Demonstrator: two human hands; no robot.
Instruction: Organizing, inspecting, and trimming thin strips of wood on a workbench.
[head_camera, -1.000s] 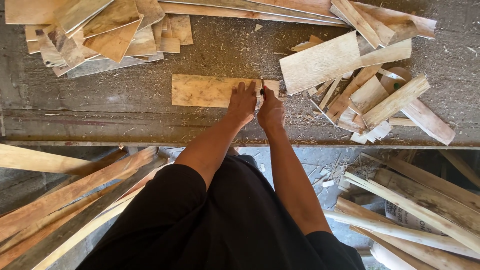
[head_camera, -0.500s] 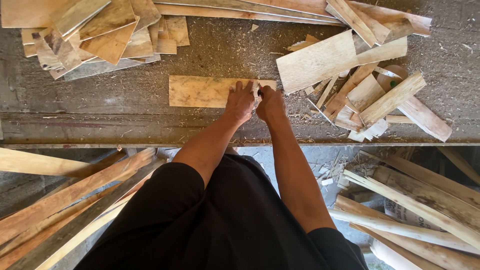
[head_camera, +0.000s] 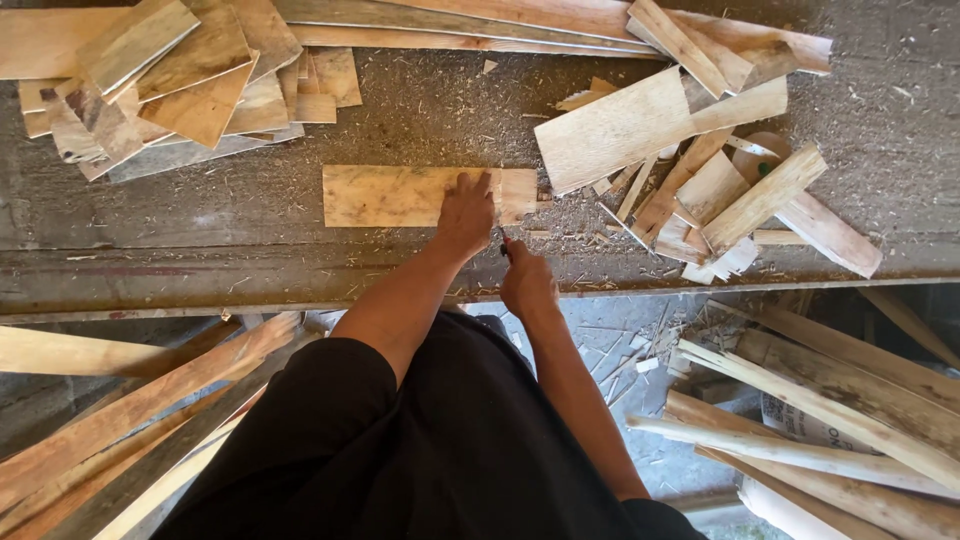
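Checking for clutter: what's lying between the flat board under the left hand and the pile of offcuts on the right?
In the head view, only sawdust and thin splinters on the workbench.

Probably a woodworking shop: a sawdust-strewn tabletop (head_camera: 880, 110), offcut boards (head_camera: 200, 80) piled beyond the left hand (head_camera: 466, 212), poles (head_camera: 830, 420) below.

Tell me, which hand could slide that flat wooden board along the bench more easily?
Probably the left hand: it lies flat on the wooden board. The right hand is off the board, gripping a small dark tool.
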